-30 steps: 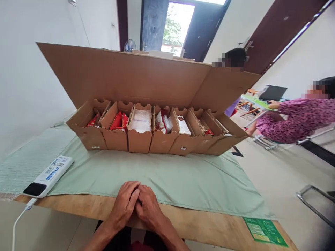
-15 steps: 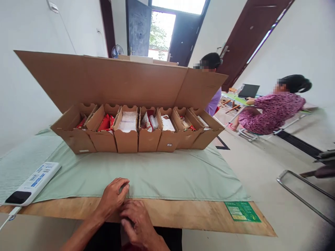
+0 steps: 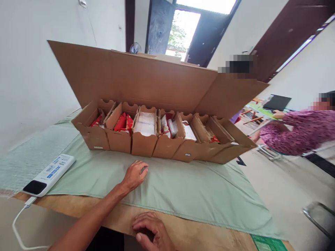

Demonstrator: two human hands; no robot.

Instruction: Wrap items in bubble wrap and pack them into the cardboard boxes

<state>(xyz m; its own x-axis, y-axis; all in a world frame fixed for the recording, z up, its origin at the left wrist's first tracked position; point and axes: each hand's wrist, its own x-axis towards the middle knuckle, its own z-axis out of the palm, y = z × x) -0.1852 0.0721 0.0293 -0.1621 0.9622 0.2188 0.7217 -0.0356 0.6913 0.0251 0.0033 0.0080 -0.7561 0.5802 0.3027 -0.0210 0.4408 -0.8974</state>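
My left hand (image 3: pixel 134 176) is over the pale green cloth (image 3: pixel 188 188), in front of the cardboard bins, its fingers loosely bent with a gap to the thumb. Nothing shows in it. Nearer to me, my right hand (image 3: pixel 151 230) is at the table's wooden edge, fingers curved and thumb apart, also with nothing visible in it. Beyond them stands a row of several open cardboard bins (image 3: pixel 143 145). Red packets (image 3: pixel 121 122), a bubble-wrapped item (image 3: pixel 146 122) and a white box (image 3: pixel 188 131) show inside.
A tall cardboard panel (image 3: pixel 162 80) rises behind the bins. On the left lies a white power bank (image 3: pixel 49 176) with a white cable (image 3: pixel 17 223). A person in a purple patterned top (image 3: pixel 309 132) sits at a small table on the right; another person's head is behind the panel.
My hands have moved apart: the left has reached forward towards the bins, the right stays near the table edge. The view has turned, so the bins appear further right.
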